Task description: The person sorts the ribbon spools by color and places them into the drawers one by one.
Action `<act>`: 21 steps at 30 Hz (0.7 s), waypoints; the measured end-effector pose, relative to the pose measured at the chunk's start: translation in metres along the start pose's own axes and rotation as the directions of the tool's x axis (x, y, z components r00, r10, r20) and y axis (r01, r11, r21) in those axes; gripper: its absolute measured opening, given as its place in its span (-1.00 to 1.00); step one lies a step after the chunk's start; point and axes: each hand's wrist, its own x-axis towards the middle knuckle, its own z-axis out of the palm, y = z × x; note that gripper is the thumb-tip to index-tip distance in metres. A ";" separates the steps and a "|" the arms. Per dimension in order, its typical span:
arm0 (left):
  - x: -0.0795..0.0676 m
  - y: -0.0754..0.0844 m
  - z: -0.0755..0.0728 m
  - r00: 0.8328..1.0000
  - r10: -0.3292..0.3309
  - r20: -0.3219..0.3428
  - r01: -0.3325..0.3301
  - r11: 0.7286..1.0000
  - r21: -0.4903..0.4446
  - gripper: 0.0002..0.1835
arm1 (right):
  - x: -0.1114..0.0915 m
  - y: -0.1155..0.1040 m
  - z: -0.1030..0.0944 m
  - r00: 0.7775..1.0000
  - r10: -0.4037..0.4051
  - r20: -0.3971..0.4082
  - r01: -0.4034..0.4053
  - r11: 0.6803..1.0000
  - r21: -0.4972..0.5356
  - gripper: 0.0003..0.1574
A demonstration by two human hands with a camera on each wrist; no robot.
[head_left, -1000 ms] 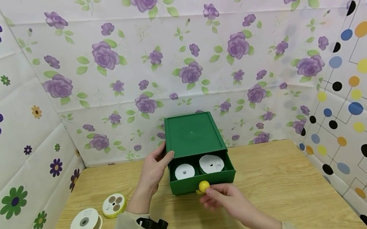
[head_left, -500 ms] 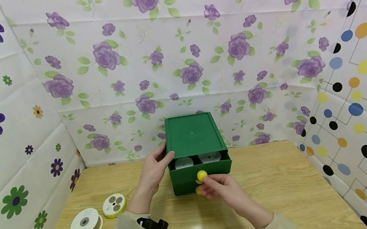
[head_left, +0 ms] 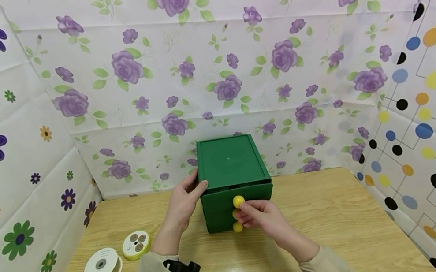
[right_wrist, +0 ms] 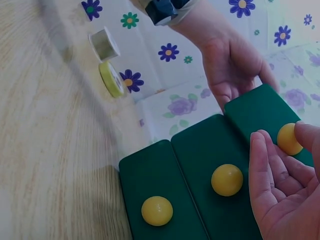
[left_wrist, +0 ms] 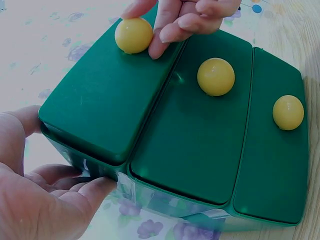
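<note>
A green cabinet (head_left: 228,159) with three stacked drawers, each with a round yellow knob, stands mid-table. Its top drawer (left_wrist: 100,95) is almost fully in, with a thin dark gap under the cabinet's top edge. My left hand (head_left: 181,204) grips the cabinet's left side, thumb at the upper front corner. At the front, my right hand (head_left: 267,220) holds the top knob (left_wrist: 133,36) between thumb and fingers. Below it, the middle knob (left_wrist: 216,76) and bottom knob (left_wrist: 288,113) are free of the hand. The drawer's contents are hidden now.
Left of the left forearm lie a white spool (head_left: 100,264) and a yellow-edged ribbon spool (head_left: 136,244) on the wooden table (head_left: 330,221). A flowered cloth wall (head_left: 179,69) rises just behind the cabinet, with patterned walls on both sides.
The top drawer has slid in, pushed by my right hand, and the two white spools inside have gone from sight. The lower knobs have come into view. My left hand has stayed put.
</note>
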 end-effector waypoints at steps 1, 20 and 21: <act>0.000 0.000 0.000 1.000 0.001 0.000 -0.001 1.000 0.000 -0.23 | 0.001 0.000 0.000 1.000 -0.003 -0.003 0.003 1.000 -0.001 -0.35; 0.002 -0.003 -0.002 1.000 0.013 0.013 -0.013 1.000 0.005 -0.23 | 0.007 -0.006 -0.008 0.999 -0.044 0.006 0.045 0.992 -0.117 -0.39; 0.002 -0.003 -0.002 1.000 0.013 0.013 -0.013 1.000 0.007 -0.22 | 0.006 -0.010 -0.012 0.999 -0.052 0.015 0.054 0.987 -0.151 -0.40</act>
